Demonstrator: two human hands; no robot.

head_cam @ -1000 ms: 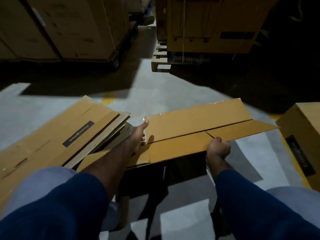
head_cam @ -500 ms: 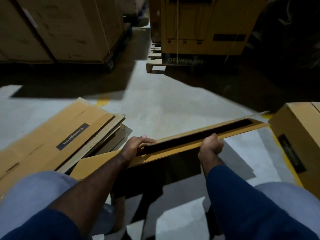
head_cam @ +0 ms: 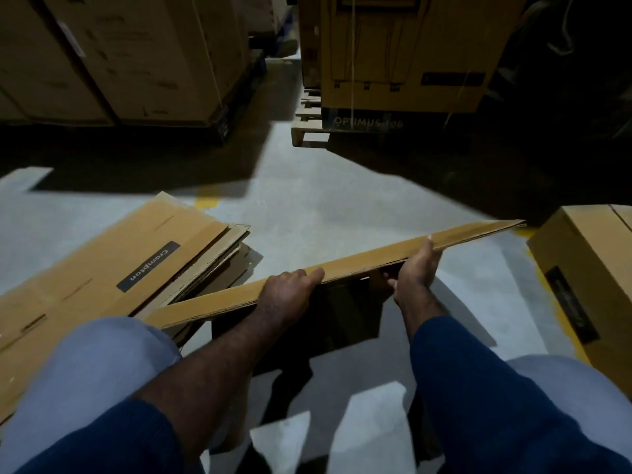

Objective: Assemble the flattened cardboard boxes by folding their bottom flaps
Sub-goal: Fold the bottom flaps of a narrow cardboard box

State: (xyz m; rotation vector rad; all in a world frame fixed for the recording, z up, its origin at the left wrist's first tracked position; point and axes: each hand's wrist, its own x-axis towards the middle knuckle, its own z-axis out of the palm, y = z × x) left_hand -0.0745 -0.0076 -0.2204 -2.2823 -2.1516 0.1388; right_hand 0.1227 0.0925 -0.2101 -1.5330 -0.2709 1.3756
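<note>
I hold a long brown cardboard box in front of my knees, seen almost edge-on so only a narrow strip of its top shows. My left hand lies over its near edge with fingers curled onto the cardboard. My right hand grips the edge further right, thumb on top and fingers underneath. The box's underside is dark and hidden. A stack of flattened boxes with a dark label lies on the floor to the left.
An assembled cardboard box stands at the right on a yellow floor line. Large cartons on a pallet fill the back left; a strapped yellow carton on a wooden pallet stands at the back centre. Grey concrete floor lies between.
The box's open flaps have folded down and closed; the dark slot seen half a second ago is gone. Both hands have shifted along its edge, the right one further right and higher.
</note>
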